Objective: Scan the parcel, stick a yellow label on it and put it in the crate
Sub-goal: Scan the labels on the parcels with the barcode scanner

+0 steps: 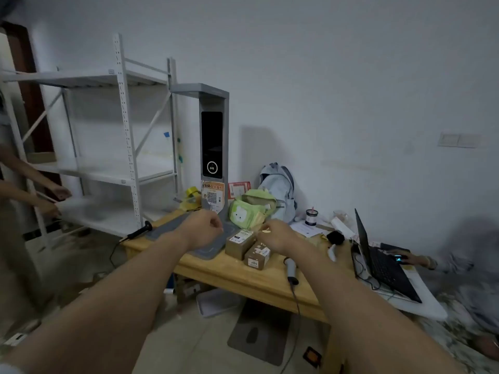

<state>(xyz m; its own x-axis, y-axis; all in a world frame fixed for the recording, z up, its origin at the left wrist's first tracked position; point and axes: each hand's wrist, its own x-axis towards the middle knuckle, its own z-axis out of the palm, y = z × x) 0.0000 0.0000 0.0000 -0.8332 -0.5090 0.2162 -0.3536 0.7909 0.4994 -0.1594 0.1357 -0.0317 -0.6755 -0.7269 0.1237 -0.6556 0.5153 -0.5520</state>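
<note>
Right above the two small brown cardboard parcels, the fingertips of the right hand (275, 234) are pinched together on what looks like a small pale yellow sticker (266, 231), though it's tiny and a bit blurry, so I can't be sure. The left hand (204, 228) sits just across from it with fingers curled in toward the thumb; I honestly can't tell if it's gripping anything, maybe a backing strip, maybe nothing.

Under the hands, the nearer brown cardboard parcel (256, 256) lies touching the farther brown cardboard parcel (239, 242), both on the light wooden table (243, 279), right at the edge of the grey flat scanner base (208, 249) of the tall grey scanning tower with the black screen (212, 141). A grey handheld corded barcode scanner (291, 269) rests on the table just beside the nearer parcel. No crate I can make out from here.

My read: this is the label step. To do it well, I'd keep the sticker held by one corner only, steady the parcel with the free hand, lay it on a bare patch of cardboard clear of the white shipping label, then smooth from one edge across so it doesn't wrinkle or cover the barcode.
</note>
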